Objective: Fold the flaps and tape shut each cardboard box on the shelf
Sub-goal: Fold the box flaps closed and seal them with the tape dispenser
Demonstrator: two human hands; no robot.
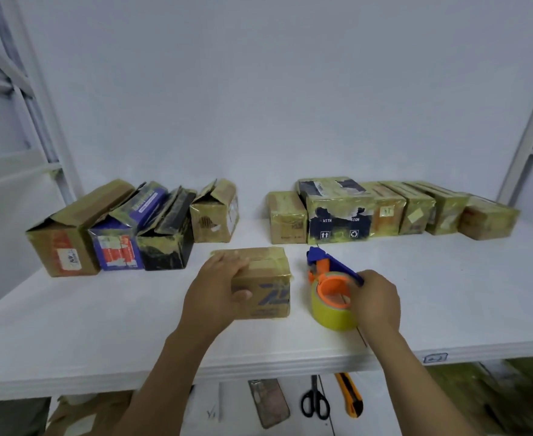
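A small cardboard box [266, 280] with tape across its closed top stands at the middle front of the white shelf [101, 325]. My left hand [216, 286] grips its left corner, fingers over the top and thumb on the front face. Just right of the box lies a blue and orange tape dispenser [329, 272] with a yellow tape roll [328, 314]. My right hand [373, 298] holds the dispenser at its handle end. Several boxes with raised flaps [133, 228] stand at the back left. A row of taped boxes [384, 209] stands at the back right.
The shelf's front edge [290, 368] runs just below my forearms. On the lower level lie black scissors [315, 399], an orange utility knife [350, 396] and a phone-like case [270, 402]. Metal uprights [529, 127] flank the shelf on both sides.
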